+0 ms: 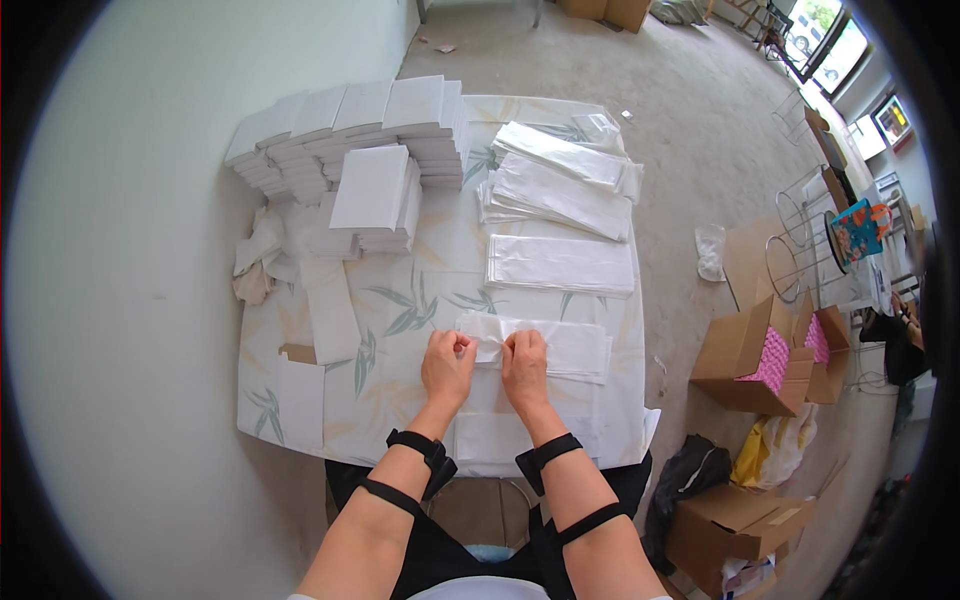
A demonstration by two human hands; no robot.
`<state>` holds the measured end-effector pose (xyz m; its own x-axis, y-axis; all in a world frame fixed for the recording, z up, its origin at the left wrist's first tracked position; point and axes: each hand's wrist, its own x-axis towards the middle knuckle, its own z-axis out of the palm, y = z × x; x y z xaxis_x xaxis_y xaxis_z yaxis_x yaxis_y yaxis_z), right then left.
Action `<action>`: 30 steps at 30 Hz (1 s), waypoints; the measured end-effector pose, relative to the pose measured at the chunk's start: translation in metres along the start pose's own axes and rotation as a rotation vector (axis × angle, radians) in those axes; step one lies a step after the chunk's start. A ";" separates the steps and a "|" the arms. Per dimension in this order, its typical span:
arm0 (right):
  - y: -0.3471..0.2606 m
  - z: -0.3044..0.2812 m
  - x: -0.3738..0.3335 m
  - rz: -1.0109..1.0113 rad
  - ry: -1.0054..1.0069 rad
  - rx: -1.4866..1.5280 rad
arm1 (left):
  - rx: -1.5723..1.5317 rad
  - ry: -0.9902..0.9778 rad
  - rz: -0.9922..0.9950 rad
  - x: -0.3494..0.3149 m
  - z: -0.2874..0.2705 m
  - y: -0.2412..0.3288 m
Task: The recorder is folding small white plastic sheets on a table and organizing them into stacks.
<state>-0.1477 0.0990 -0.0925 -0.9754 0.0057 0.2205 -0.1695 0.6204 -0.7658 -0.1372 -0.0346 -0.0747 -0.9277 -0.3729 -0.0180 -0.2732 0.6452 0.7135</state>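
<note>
A thin, slightly shiny white bag lies flat on top of a small stack in front of me. My left hand is closed in a pinch at its left end. My right hand pinches the same bag a short way in, and the film is wrinkled between the two hands. Beyond them lies a neat pile of folded white bags, with looser, fanned piles farther back. Another flat white stack sits near the table's front edge, partly behind my right forearm.
Stacks of white boxes fill the far left of the table, with a shorter stack before them. Crumpled paper and a single white box lie at left. A wall borders the left side; open cartons stand on the floor at right.
</note>
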 end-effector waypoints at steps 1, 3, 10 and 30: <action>0.001 0.000 0.001 -0.011 -0.005 0.002 | -0.018 -0.009 0.069 -0.001 0.000 0.000; 0.003 0.001 0.001 -0.020 -0.006 0.003 | -0.037 -0.021 0.141 -0.001 0.003 0.001; -0.001 -0.001 0.006 -0.008 -0.016 0.028 | -0.093 0.086 -0.053 0.018 0.005 0.006; -0.072 -0.051 -0.035 0.907 -0.359 0.926 | -0.452 -0.067 0.049 0.002 -0.057 0.037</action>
<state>-0.0945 0.0945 -0.0145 -0.7521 -0.1644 -0.6382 0.6577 -0.2482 -0.7112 -0.1346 -0.0491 -0.0081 -0.9551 -0.2962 -0.0113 -0.1041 0.2994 0.9484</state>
